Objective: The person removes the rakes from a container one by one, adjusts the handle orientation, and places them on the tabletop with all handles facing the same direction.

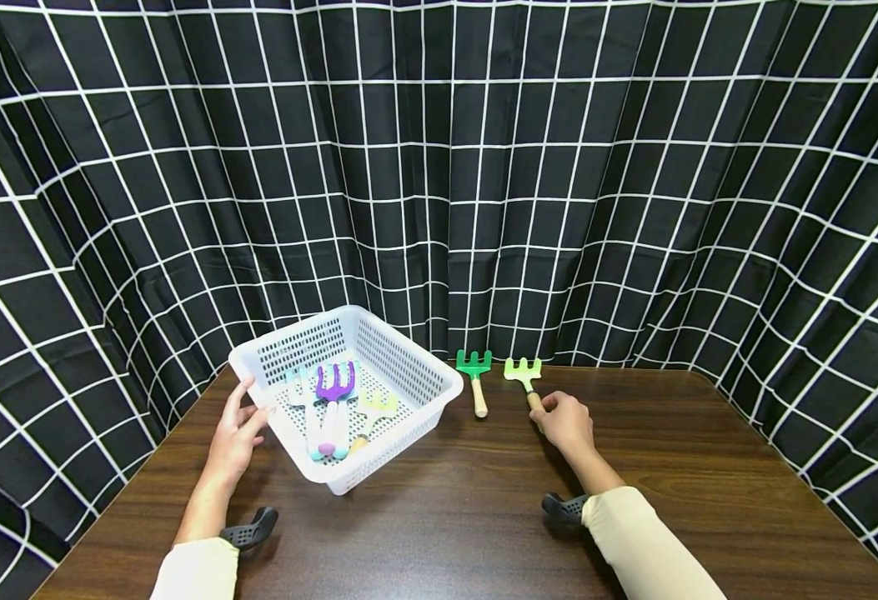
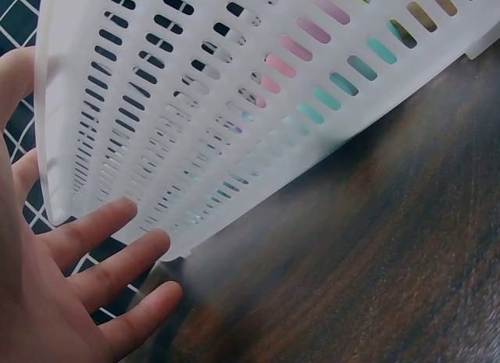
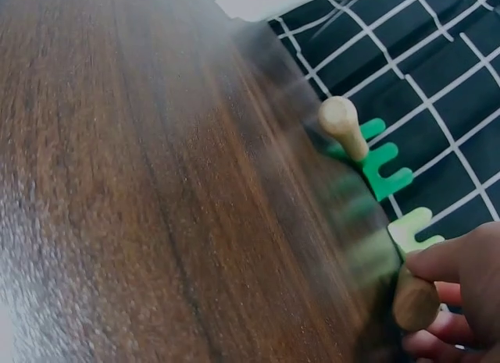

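Note:
My left hand (image 1: 234, 436) is at the left side of a white perforated plastic basket (image 1: 393, 446), its thumb and index finger at the rim. Three of its fingers (image 2: 117, 273) extend along the outside wall in the left wrist view. Inside the basket lie a purple toy hand rake (image 1: 336, 382), light blue tools (image 1: 306, 400) and a yellow-green rake (image 1: 376, 406). With thumb and fingertips my right hand (image 1: 568, 421) pinches the wooden handle of a light green hand rake (image 1: 524, 372). Left of it, a darker green hand rake (image 1: 474, 363) with a wooden handle lies on the table.
The brown wooden table (image 1: 439, 533) spreads below both hands. A black curtain with a white grid (image 1: 529, 183) hangs close behind its back edge and along both sides. Black wrist bands (image 1: 251, 529) circle both wrists.

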`<action>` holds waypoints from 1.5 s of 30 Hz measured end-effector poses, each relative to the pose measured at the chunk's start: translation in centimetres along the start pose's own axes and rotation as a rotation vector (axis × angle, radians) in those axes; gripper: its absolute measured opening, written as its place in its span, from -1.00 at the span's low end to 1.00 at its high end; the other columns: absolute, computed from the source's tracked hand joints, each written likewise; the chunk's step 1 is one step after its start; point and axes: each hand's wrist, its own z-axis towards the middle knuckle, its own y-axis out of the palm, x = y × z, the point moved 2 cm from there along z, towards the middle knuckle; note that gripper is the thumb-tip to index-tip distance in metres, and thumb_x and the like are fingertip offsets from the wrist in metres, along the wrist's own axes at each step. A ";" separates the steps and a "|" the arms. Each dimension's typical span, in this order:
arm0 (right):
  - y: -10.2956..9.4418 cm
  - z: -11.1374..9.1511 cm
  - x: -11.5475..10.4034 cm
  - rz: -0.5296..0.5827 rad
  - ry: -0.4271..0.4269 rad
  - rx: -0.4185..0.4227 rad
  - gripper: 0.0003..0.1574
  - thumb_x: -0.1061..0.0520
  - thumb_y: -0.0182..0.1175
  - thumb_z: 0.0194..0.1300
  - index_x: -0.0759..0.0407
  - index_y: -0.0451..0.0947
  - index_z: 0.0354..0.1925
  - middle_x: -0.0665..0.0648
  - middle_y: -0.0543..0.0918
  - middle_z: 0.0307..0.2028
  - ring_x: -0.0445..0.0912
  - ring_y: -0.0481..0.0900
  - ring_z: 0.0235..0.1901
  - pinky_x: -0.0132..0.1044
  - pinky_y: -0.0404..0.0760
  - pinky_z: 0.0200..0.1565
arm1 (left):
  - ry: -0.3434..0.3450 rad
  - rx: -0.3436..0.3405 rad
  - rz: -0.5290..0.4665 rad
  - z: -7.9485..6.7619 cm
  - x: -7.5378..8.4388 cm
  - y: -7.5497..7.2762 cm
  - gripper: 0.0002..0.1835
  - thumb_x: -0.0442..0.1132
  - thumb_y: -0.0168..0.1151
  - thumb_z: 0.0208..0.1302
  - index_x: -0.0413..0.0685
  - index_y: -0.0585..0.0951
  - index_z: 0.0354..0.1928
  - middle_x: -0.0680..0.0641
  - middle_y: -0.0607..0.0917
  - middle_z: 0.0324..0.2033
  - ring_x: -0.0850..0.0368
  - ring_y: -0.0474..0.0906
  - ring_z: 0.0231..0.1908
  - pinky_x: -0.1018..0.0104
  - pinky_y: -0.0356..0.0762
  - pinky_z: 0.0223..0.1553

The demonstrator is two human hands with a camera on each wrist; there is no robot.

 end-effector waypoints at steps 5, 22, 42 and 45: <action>-0.2 -0.1 0.3 0.026 -0.024 -0.036 -0.59 0.10 0.41 0.08 0.30 0.64 -0.13 0.21 0.65 -0.38 0.14 0.56 -0.31 -0.02 0.44 -0.27 | -0.006 -0.007 -0.009 0.0 0.1 0.1 -0.27 -0.10 0.02 0.47 0.10 -0.06 0.54 -0.39 0.43 0.16 -0.07 0.40 0.06 -0.06 0.37 0.00; -0.7 -0.5 0.4 0.087 -0.111 -0.236 -0.32 0.19 0.44 0.00 0.38 0.51 0.11 0.10 0.59 -0.43 -0.02 0.49 -0.40 -0.20 0.39 -0.33 | 0.001 -0.001 -0.001 0.1 0.2 0.2 -0.28 -0.10 0.02 0.47 0.06 -0.04 0.54 -0.41 0.44 0.16 -0.11 0.39 0.07 -0.03 0.39 -0.03; 0.2 0.4 -0.6 0.091 -0.104 -0.234 -0.32 0.21 0.40 -0.01 0.38 0.52 0.12 0.10 0.62 -0.44 -0.03 0.50 -0.41 -0.21 0.40 -0.35 | -0.008 0.009 0.002 0.0 -0.1 0.1 -0.28 -0.15 0.02 0.46 0.05 -0.03 0.54 -0.39 0.45 0.14 -0.09 0.41 0.06 -0.02 0.40 -0.04; 0.3 0.5 -0.8 0.097 -0.104 -0.237 -0.32 0.21 0.40 -0.02 0.38 0.52 0.11 0.09 0.61 -0.46 -0.03 0.49 -0.44 -0.21 0.39 -0.38 | 0.005 0.014 0.006 0.0 -0.2 0.1 -0.28 -0.11 0.03 0.46 0.03 -0.02 0.53 -0.40 0.46 0.13 -0.07 0.43 0.04 -0.02 0.41 -0.05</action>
